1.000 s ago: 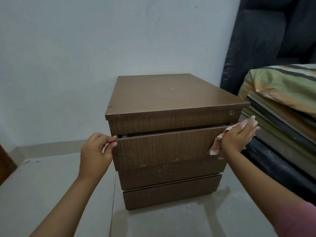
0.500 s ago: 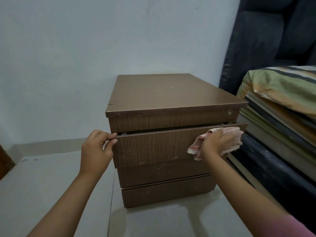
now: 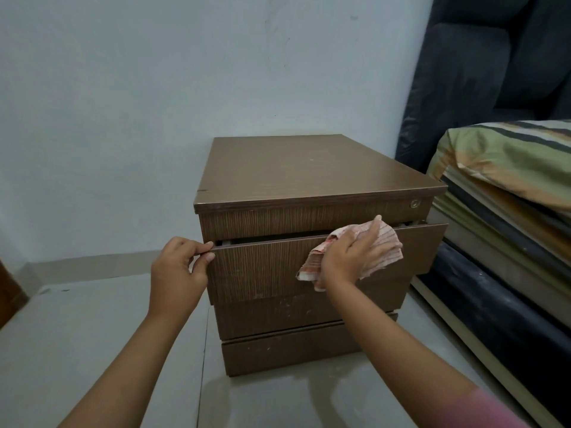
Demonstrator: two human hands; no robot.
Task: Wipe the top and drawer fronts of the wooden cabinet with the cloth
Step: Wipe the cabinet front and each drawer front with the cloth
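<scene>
A brown wooden cabinet [image 3: 296, 171] with three drawers stands on the floor against the wall. Its top drawer [image 3: 259, 270] is pulled out a little. My left hand [image 3: 177, 267] pinches the left upper corner of that drawer front. My right hand [image 3: 355, 254] presses a pink-striped cloth [image 3: 387, 245] flat against the middle-right of the same drawer front, near its top edge. Part of the cloth hangs below my palm. The two lower drawers [image 3: 287, 350] are closed.
A pale wall [image 3: 185, 72] rises behind the cabinet. To the right lie stacked mattresses with a striped green-orange cover [image 3: 506, 162] and dark plastic-wrapped bulk [image 3: 482, 57] behind. The tiled floor [image 3: 77, 335] extends to the left and front. A small lock [image 3: 414, 204] sits at the cabinet's upper right.
My right hand with the cloth has slid leftward along the top drawer front, from its right edge toward the middle. My left hand has kept its hold on the drawer's left corner.
</scene>
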